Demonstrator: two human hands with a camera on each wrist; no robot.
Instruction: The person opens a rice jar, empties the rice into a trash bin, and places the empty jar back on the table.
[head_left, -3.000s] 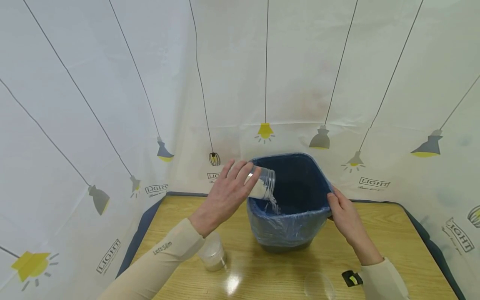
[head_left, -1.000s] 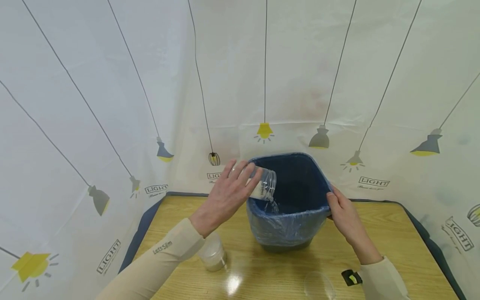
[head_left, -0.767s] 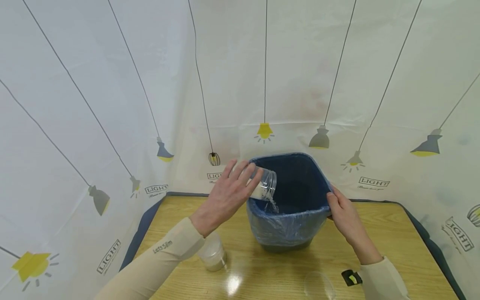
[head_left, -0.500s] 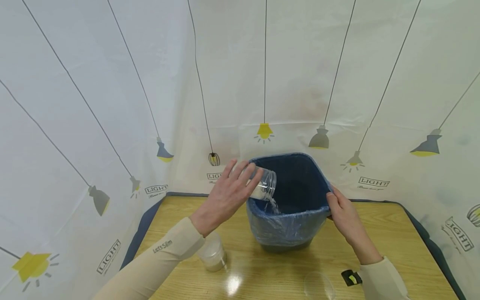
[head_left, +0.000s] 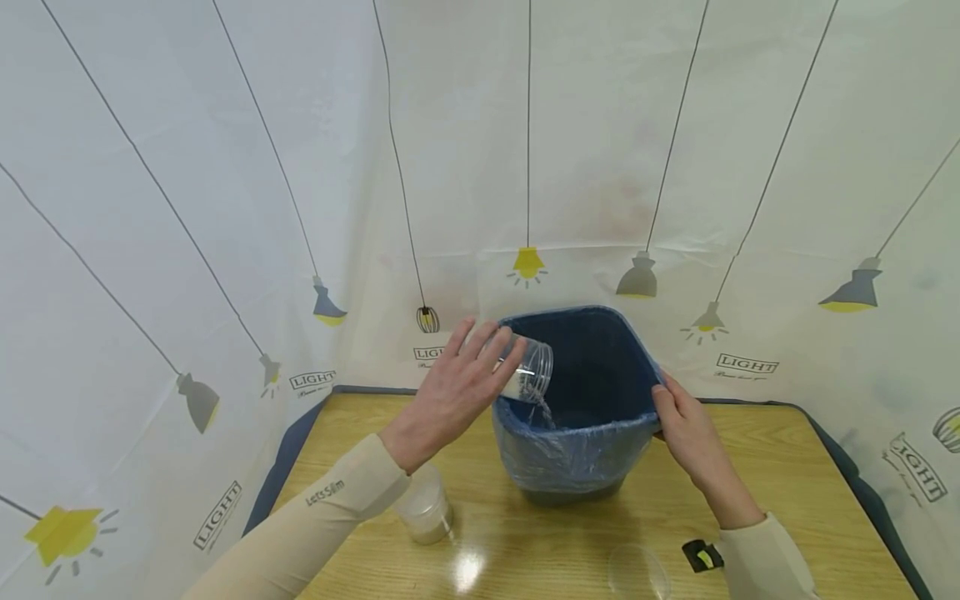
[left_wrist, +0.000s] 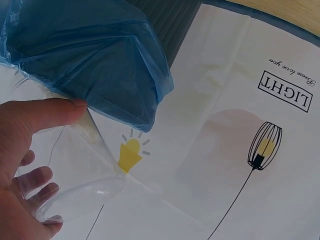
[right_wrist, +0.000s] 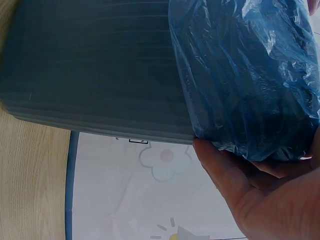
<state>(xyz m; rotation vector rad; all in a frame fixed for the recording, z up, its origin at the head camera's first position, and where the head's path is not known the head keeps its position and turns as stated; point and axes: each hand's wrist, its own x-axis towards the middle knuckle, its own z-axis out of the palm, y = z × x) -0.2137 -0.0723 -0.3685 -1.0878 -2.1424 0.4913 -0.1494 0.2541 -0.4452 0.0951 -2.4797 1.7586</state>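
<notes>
My left hand (head_left: 453, 392) grips a clear plastic jar (head_left: 534, 367), tipped with its mouth over the near left rim of a trash can (head_left: 573, 458). White grains stream from the jar into the can; some white stuff still lies along its lower side. In the left wrist view the thumb and fingers curl round the clear jar (left_wrist: 82, 170). A blue plastic bag (right_wrist: 245, 75) lines the dark can and folds over its rim. At the can's right side my right hand (head_left: 690, 433) holds the rim through the bag, thumb on top and fingers beneath.
On the wooden table (head_left: 525, 550), a second clear jar (head_left: 426, 507) stands below my left wrist. A clear round lid (head_left: 637, 571) lies near the front edge, beside a small black-and-yellow item (head_left: 702, 556). A lamp-printed white sheet (head_left: 480, 167) rises behind.
Grains keep falling from the tilted jar, and the white amount inside it has shrunk since three seconds ago. Both hands and the can hold nearly the same places.
</notes>
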